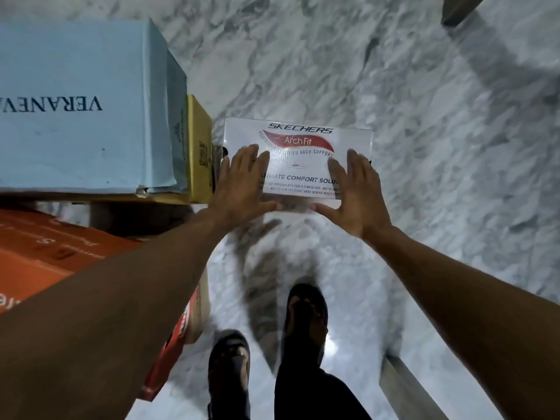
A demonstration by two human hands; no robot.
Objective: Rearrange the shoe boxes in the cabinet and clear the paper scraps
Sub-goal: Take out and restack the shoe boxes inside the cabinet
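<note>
We hold the white box (298, 156) on the marble floor (424, 147), just beside the yellow box (198, 147), left hand (242, 183) and right hand (356, 192) spread flat on its lid.

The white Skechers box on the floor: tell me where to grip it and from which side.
Grip the white Skechers box by its two short ends, coming down from above with the left hand and right hand spread apart. It lies flat, lid up, and the yellow box crowds its left end, so slide those fingers in carefully.
</note>
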